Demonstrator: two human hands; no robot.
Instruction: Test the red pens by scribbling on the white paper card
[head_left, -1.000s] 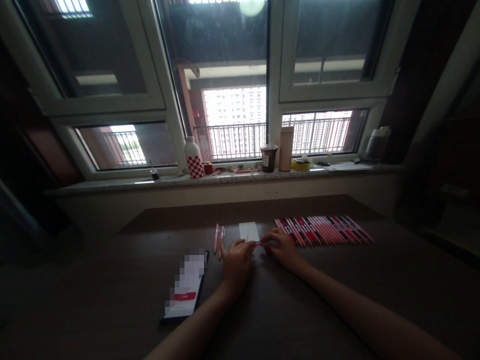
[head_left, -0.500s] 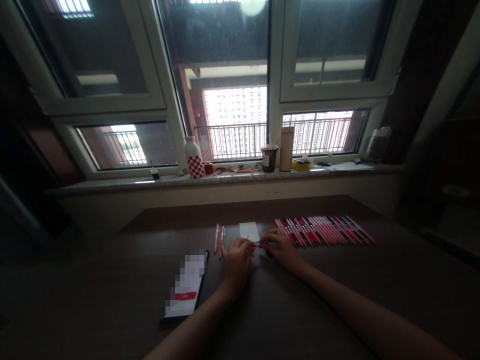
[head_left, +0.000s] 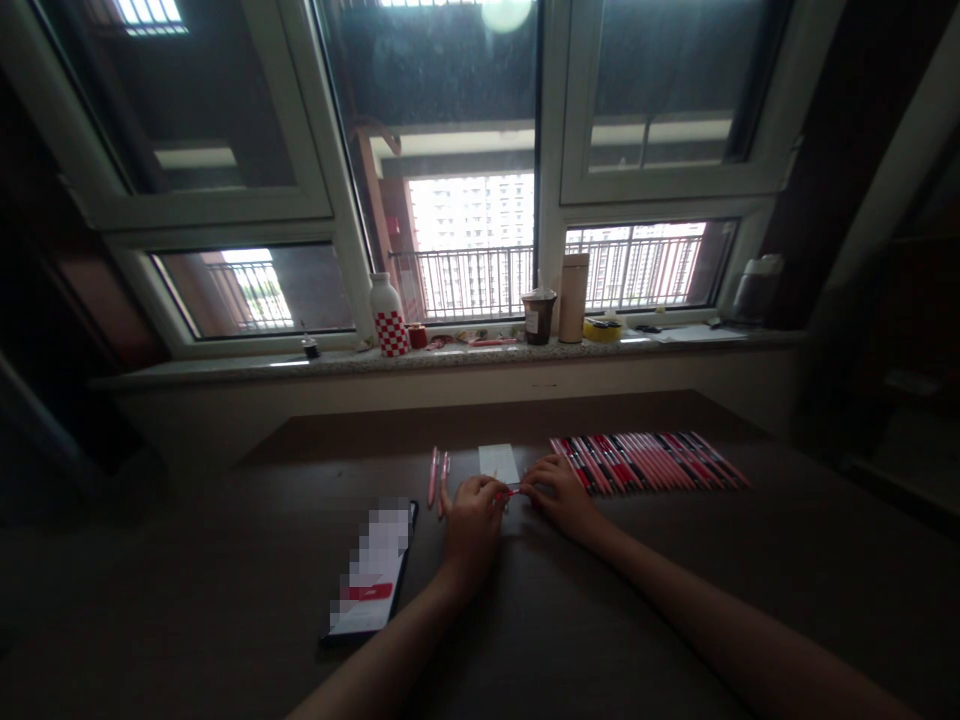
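**Daylight Is Reaching a Dark Tabletop [head_left: 570,640] Beside a Row of Pink Pens [head_left: 645,462]**

Below a broad window [head_left: 435,90], you are working near the middle of the tabletop. Your left hand [head_left: 474,520] is pinching one end of a slim pinkish-red piece [head_left: 514,491], while your right hand [head_left: 562,500] is gripping what looks like its other end. The piece is lying roughly level between the two sets of fingertips, just in front of a white card [head_left: 498,460]; it is probably part of a pen, though it is appearing too small to name for certain.

To the right, the row is stretching away side by side at a slant, some pens showing dark or red bands. A separate pair of pens [head_left: 432,478] is resting just beside your left hand; whether you are touching the nearer one, the view is not telling. Closer to you on the left, a phone [head_left: 367,580] is lying face up.

By appearances, the step in hand is a two-handed fitting or parting of small pen parts; which of these you are doing is remaining unclear. The next move is likely calling for a light fingertip hold, both ends lined up and both hands steady.
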